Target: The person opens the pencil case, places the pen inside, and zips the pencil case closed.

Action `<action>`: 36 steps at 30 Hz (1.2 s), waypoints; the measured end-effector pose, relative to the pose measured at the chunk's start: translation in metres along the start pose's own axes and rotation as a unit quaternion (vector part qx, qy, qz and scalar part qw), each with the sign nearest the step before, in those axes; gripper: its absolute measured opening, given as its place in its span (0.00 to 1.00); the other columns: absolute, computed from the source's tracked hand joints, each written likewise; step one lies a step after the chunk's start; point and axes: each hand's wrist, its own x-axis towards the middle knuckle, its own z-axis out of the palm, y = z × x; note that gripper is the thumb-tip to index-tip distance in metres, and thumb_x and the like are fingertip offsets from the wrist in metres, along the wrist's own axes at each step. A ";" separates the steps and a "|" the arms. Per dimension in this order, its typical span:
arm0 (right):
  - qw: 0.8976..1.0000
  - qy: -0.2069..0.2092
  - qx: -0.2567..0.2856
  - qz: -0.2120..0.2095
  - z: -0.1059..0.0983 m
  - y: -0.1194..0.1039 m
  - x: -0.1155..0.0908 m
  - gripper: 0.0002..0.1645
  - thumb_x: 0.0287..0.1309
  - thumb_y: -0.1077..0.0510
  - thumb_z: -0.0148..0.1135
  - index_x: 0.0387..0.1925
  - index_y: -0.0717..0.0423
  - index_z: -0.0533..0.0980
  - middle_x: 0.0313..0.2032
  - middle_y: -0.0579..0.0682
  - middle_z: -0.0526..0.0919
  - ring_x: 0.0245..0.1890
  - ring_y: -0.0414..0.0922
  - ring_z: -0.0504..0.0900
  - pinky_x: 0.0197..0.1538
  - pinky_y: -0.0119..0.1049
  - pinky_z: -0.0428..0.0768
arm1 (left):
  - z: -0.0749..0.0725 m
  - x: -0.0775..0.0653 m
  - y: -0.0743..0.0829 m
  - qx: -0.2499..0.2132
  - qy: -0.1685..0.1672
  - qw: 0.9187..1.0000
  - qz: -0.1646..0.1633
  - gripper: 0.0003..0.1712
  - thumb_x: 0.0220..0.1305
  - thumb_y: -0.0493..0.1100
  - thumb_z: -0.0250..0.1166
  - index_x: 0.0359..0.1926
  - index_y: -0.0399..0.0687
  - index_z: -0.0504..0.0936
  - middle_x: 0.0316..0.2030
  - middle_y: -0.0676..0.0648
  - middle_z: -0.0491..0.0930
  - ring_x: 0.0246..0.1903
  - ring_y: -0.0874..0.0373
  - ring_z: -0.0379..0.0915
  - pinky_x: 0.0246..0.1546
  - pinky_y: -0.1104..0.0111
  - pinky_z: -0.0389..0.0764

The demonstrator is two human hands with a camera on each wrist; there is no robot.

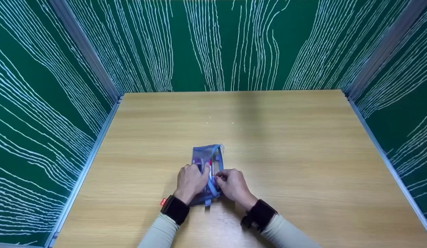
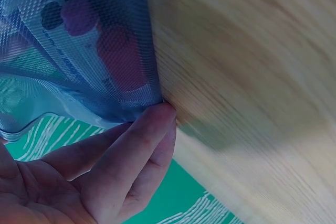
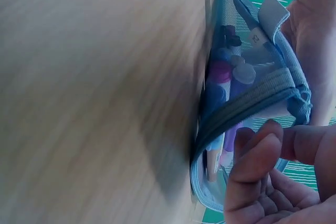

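Observation:
A blue mesh pencil case [image 1: 203, 152] with a zipped opening lies on the table, several pens [image 3: 231, 139] and markers inside it. The opening gapes in the right wrist view. My left hand [image 1: 191, 179] grips the case along its left side, thumb over the top; in the left wrist view its fingertips press the lower corner, near a red item [image 2: 123, 61] seen through the mesh. At the right edge, my right hand [image 1: 235, 185] has thumb and forefinger curled together at the rim of the opening [image 3: 239, 106], pinching there; the fingers hide the exact spot.
The wooden table [image 1: 303, 144] is walled by green panels [image 1: 227, 44] with white wavy lines. Several tiny light specks [image 1: 233, 123] lie beyond the case. Black bands [image 1: 175, 209] circle both wrists, and a small red tag [image 1: 163, 202] shows beside the left one.

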 end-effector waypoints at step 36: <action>0.997 0.065 -0.007 0.043 -0.045 0.015 0.005 0.07 0.60 0.62 0.69 0.38 0.61 0.86 0.24 0.45 0.83 0.21 0.38 0.78 0.26 0.31 0.77 | 0.010 -0.003 0.021 0.047 -0.016 0.999 -0.007 0.42 0.66 0.80 0.47 0.15 0.51 0.69 0.22 0.47 0.73 0.23 0.54 0.70 0.29 0.60 0.74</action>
